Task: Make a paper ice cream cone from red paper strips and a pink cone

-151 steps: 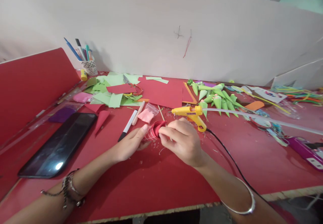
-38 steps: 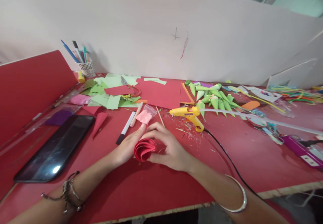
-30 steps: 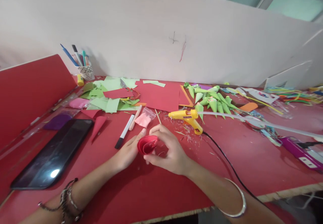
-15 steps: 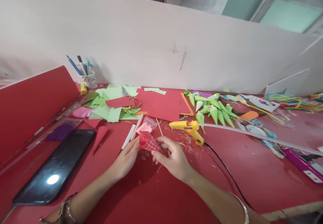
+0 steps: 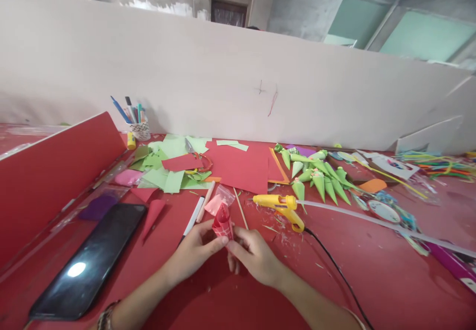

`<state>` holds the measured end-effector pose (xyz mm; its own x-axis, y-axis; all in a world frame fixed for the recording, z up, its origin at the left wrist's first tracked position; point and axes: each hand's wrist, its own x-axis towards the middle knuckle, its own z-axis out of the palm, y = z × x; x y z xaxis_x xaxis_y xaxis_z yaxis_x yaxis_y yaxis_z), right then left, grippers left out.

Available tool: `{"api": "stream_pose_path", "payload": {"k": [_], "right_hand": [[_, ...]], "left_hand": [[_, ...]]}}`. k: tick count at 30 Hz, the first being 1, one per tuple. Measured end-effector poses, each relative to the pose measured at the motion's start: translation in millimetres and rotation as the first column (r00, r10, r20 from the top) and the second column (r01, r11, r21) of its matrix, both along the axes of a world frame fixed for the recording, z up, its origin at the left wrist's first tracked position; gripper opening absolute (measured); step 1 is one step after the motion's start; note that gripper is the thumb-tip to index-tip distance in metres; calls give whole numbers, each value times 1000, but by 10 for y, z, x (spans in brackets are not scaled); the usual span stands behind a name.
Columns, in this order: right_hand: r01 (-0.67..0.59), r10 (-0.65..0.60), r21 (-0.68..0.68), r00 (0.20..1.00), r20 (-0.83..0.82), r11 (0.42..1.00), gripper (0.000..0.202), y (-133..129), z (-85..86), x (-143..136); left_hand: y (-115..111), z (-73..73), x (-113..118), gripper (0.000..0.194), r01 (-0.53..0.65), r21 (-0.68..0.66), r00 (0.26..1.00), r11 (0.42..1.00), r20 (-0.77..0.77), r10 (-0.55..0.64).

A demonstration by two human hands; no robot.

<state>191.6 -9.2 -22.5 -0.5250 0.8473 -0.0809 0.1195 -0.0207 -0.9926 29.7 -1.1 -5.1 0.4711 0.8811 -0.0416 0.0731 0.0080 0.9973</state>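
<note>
A: What have you got between your hands?

B: Your left hand (image 5: 196, 250) and right hand (image 5: 253, 254) both pinch the red paper cone (image 5: 222, 222), which stands nearly upright with its open mouth up, just above the red table (image 5: 372, 280), low in the middle of the view. Your left thumb and fingers close on its lower left side; your right fingertips close on its lower right. Both grasps are on the cone and nothing else.

A: Any containers near you?

B: At 10 o'clock from the cone, against the back board, stands a small white patterned cup (image 5: 140, 130) holding a bunch of pens and markers, upright and fanned out. A yellow glue stick (image 5: 131, 141) stands just beside it, on its left.

A: And closer in?

B: Just past the cone at 12 o'clock lies a small clear plastic bag (image 5: 224, 196) with a pink piece in it. The yellow glue gun (image 5: 279, 205) lies at 2 o'clock, its black cord trailing towards you. At 9 o'clock a black phone (image 5: 91, 260) lies flat, screen up. A heap of green paper cones (image 5: 316, 173) sits further out at 2 o'clock.
</note>
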Motion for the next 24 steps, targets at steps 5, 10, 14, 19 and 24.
{"api": "stream_pose_path", "payload": {"k": [5,10,14,19,24], "right_hand": [[-8,9,-7,1000,25,1000,30,-11,38,5],[68,-70,17,993,98,998,35,-4,-15,-7],[89,-161,204,915,369,975,42,21,-32,-14],[119,-400,464,715,574,878,41,-3,58,-2],[-22,-485,594,555,676,804,34,-84,108,-15]], "left_hand": [[-1,10,-7,23,5,103,997,995,-79,4],[3,-15,-40,25,-282,184,945,941,-116,306],[90,-6,-126,20,-500,309,829,809,-99,550],[244,13,-232,23,-436,540,713,720,-281,643],[361,-14,-215,23,-170,623,706,763,-463,535]]}}
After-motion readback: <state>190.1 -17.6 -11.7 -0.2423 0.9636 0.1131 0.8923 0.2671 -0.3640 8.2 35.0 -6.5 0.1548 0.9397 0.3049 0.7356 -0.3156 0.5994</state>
